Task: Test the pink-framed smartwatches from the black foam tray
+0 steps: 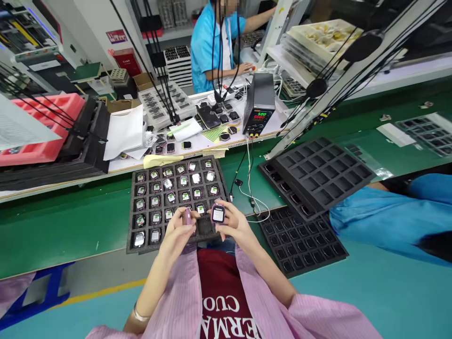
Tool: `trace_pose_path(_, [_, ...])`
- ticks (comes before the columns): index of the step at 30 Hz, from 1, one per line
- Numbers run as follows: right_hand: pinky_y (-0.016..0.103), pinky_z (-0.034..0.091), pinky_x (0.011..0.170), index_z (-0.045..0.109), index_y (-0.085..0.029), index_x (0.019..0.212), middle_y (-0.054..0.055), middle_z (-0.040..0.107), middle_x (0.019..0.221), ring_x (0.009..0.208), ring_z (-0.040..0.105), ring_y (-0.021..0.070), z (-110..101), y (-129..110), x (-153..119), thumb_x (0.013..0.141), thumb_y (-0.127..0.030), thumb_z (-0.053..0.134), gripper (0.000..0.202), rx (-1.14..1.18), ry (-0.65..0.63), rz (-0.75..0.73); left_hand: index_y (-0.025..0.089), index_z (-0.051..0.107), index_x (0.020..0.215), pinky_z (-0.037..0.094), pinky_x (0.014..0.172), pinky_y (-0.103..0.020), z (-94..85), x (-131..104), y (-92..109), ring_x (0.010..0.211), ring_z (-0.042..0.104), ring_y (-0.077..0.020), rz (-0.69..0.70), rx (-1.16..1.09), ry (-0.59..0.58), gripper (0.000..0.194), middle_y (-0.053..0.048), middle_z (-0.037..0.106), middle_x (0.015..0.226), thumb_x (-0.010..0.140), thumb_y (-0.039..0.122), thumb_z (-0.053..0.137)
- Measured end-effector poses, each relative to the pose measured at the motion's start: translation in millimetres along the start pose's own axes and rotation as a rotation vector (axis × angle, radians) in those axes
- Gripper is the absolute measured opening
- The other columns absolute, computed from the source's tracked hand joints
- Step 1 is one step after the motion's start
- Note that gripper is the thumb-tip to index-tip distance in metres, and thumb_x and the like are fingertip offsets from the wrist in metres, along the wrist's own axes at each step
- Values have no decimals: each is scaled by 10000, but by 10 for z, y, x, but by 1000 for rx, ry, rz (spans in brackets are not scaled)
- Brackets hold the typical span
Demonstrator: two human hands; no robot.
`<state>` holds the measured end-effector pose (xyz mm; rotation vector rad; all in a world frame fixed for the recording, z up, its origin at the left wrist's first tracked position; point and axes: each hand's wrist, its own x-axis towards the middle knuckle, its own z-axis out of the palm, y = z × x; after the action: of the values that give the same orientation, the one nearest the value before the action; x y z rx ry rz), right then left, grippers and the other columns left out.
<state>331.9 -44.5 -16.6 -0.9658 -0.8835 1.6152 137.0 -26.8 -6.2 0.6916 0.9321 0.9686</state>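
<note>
Pinched in my left hand (179, 228) is a small purple watch case (188, 216), turned edge-on. My right hand (231, 220) grips a square smartwatch (218, 214) with a dark bezel and a lit white screen facing up at me. Both hands hover over the near edge of a black foam tray (206, 227). Most of its pockets hold similar watches, many with lit screens showing white and green. A pocket between my hands has no watch in it. My fingertips cover part of the tray's near rows.
To the right are stacked black foam trays (323, 176) and another tray of dark watches (300, 240), beside a person's blue sleeve (381, 212). A power supply (259, 106) stands on the shelf, its cables running down to the bench. A co-worker in blue (208, 42) sits opposite.
</note>
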Motion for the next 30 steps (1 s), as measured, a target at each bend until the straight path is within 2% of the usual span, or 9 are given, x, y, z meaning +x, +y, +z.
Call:
trace_pose_path(2, [232, 532, 442, 479, -232, 1316, 85, 641, 1058, 708, 648, 182, 61, -96, -17, 757, -215, 706, 604, 1, 1, 1, 212, 563, 1079, 456, 669, -217, 30, -46, 76, 750, 582, -121, -25, -9, 2, 480, -13, 652, 887, 635, 160, 740])
trace_pose_path(5, [253, 532, 454, 563, -224, 1246, 79, 657, 1015, 640, 656, 172, 146, -209, -50, 839, -259, 642, 416, -29, 44, -22, 183, 570, 1175, 472, 740, -225, 89, -101, 144, 812, 608, -137, -46, -1, 9, 583, -6, 644, 863, 624, 63, 717])
trace_pose_path(10, [222, 446, 379, 629, -205, 1082, 50, 683, 869, 466, 594, 123, 244, -281, -66, 881, -295, 648, 221, -109, 147, -63, 211, 542, 1215, 538, 833, -371, 184, -169, 202, 974, 640, -245, -83, -65, -53, 601, -42, 627, 985, 648, 79, 692])
trace_pose_path(13, [216, 425, 359, 637, -202, 1069, 63, 693, 901, 458, 591, 121, 251, -289, -66, 902, -336, 629, 214, -133, 160, -74, 215, 523, 1247, 555, 834, -408, 217, -223, 238, 981, 623, -243, -71, -77, -114, 530, -71, 631, 1030, 740, 138, 653])
trace_pose_path(18, [235, 477, 405, 645, -222, 1125, 84, 696, 1006, 539, 626, 144, 229, -327, -108, 959, -387, 534, 259, -138, 106, -113, 247, 500, 1291, 582, 756, -372, 252, -296, 290, 925, 606, -209, -18, -2, -158, 381, -76, 610, 1052, 913, 261, 540])
trace_pose_path(25, [230, 486, 436, 639, -259, 1168, 74, 692, 1050, 567, 642, 141, 239, -390, -184, 965, -310, 534, 235, -123, 56, -127, 239, 515, 1270, 560, 489, -230, 301, -284, 296, 768, 595, -173, -2, 116, -109, 358, -53, 563, 930, 922, 321, 536])
trace_pose_path(30, [231, 487, 439, 635, -256, 1175, 81, 689, 1063, 573, 646, 145, 259, -418, -210, 926, -265, 592, 253, -121, 70, -116, 238, 464, 1324, 587, 723, -337, 327, -321, 342, 922, 615, -211, -4, -56, -170, 424, -72, 583, 1029, 903, 192, 485])
